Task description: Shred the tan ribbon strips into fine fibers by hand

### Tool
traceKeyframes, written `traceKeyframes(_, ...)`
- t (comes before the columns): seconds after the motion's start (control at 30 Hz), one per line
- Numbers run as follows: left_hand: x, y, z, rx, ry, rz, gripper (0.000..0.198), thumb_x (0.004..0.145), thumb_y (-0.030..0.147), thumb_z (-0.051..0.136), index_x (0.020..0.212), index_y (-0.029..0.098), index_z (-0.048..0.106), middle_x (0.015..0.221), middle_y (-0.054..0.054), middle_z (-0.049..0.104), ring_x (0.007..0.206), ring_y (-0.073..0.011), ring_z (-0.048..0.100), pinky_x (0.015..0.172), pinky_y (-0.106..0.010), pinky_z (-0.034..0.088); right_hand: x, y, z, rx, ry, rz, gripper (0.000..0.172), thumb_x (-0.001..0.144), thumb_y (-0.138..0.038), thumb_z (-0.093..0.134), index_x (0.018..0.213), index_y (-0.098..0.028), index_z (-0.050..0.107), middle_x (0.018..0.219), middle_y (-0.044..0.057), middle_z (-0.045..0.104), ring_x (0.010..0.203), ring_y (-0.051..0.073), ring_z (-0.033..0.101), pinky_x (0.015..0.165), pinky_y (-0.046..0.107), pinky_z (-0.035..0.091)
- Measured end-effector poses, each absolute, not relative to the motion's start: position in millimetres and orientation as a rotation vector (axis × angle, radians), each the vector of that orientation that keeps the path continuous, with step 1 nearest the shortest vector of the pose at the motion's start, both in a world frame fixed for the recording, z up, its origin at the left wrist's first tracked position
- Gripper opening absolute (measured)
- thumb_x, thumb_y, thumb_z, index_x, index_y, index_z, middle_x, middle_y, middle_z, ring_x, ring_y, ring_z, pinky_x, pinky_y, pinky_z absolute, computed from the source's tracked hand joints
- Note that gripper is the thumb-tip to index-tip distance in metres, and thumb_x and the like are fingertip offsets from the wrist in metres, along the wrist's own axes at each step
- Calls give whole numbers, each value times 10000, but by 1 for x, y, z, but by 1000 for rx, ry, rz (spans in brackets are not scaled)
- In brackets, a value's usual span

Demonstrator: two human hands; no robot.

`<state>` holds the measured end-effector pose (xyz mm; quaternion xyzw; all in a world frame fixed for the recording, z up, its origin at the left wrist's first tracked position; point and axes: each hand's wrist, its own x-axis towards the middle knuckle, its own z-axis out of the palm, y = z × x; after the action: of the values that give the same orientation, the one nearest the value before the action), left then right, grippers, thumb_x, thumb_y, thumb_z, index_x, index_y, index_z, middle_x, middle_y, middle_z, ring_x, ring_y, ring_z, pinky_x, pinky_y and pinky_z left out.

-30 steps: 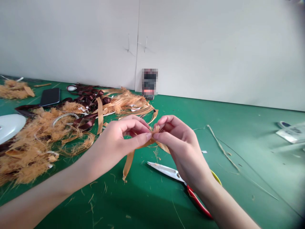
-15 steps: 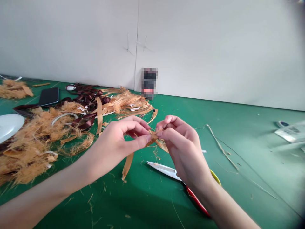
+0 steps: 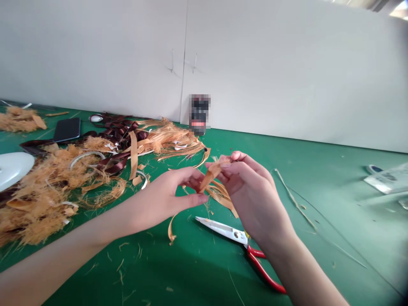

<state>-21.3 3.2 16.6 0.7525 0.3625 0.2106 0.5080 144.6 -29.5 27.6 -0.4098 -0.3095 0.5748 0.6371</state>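
A tan ribbon strip (image 3: pixel 211 175) is stretched between my hands above the green table. My right hand (image 3: pixel 250 187) pinches its upper, frayed end between thumb and fingers. My left hand (image 3: pixel 174 191) curls its fingers around the lower part, the thumb slightly apart below. A loose tail of tan ribbon (image 3: pixel 171 233) hangs under the left hand; whether it belongs to the same strip is hidden. Scissors (image 3: pixel 228 229) with red handles lie on the table below my right hand, partly covered by the right forearm. More tan strips (image 3: pixel 223 195) show behind the right hand.
A heap of frayed tan fibre (image 3: pixel 41 191) covers the left side. Dark brown ribbon (image 3: pixel 117 163), a bundle of tan strands (image 3: pixel 172 138) and a dark phone-like slab (image 3: pixel 67 129) lie behind it. A white rounded object (image 3: pixel 14 170) is at far left. Clear plastic (image 3: pixel 389 178) lies right.
My right hand has raised and turned the ribbon end, so more of the strip shows. My left thumb has parted from its fingers. More of the scissors is visible.
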Motion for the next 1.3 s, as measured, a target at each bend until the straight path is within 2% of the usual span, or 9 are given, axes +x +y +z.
traceKeyframes(0.07,-22,5,19,1804,860,485,210,860,425,580,961,255,653,1019,2,696,1014,-197,639,891,-322,486,149,-26,29,-957,-692,1233,161,753,-93,601,745,-208,488,732,-32,579,763,117,645,757,253,490)
traceKeyframes(0.23,-25,9,22,1749,933,554,274,930,387,448,995,231,664,910,-30,721,896,-190,668,795,-308,514,170,-19,34,-1005,-631,874,152,739,-85,603,668,-192,521,746,-30,537,736,93,625,780,247,477)
traceKeyframes(0.43,-24,7,27,1580,962,683,190,907,188,394,1041,193,528,932,-46,719,601,-130,663,559,-255,498,192,-15,39,-1105,-702,613,161,690,-54,598,658,-196,529,642,-49,498,550,83,499,571,255,403)
traceKeyframes(0.57,-26,5,28,1778,1041,740,196,884,123,378,887,209,554,863,-5,719,700,-139,676,625,-247,488,196,-18,38,-1661,-1269,753,50,710,-184,656,734,-209,620,692,4,602,636,156,539,601,311,391)
traceKeyframes(0.63,-27,3,27,1992,1132,752,267,843,66,379,895,218,593,861,6,716,804,-161,669,688,-262,484,190,-24,37,-1851,-1498,773,145,743,-326,676,849,-227,666,868,50,657,799,217,570,676,353,405)
traceKeyframes(0.77,-27,0,21,2391,1166,779,446,788,-12,330,1094,193,581,1158,-49,666,1086,-211,593,888,-349,456,167,-35,38,-1720,-1513,832,317,851,-539,529,988,-268,622,1045,39,642,966,217,568,776,357,430)
traceKeyframes(0.97,-23,-3,12,2731,977,799,391,917,67,306,1265,152,462,1282,-115,594,1195,-229,527,991,-408,400,146,-40,37,-1240,-1429,1434,259,820,-431,639,949,-212,588,946,30,649,879,157,613,744,286,499)
traceKeyframes(1.13,-23,-4,10,2794,942,738,360,921,94,374,1268,108,468,1271,-142,596,1159,-245,550,974,-406,413,144,-38,26,-1262,-1326,1562,293,721,-265,747,941,-216,560,719,-33,621,660,116,585,579,245,472)
traceKeyframes(1.3,-25,0,17,2459,1190,762,320,935,111,357,1208,142,521,1193,-106,645,1070,-223,616,883,-361,466,145,-35,25,-1318,-1321,1533,213,713,-219,738,851,-196,577,631,-52,604,585,94,555,552,233,432)
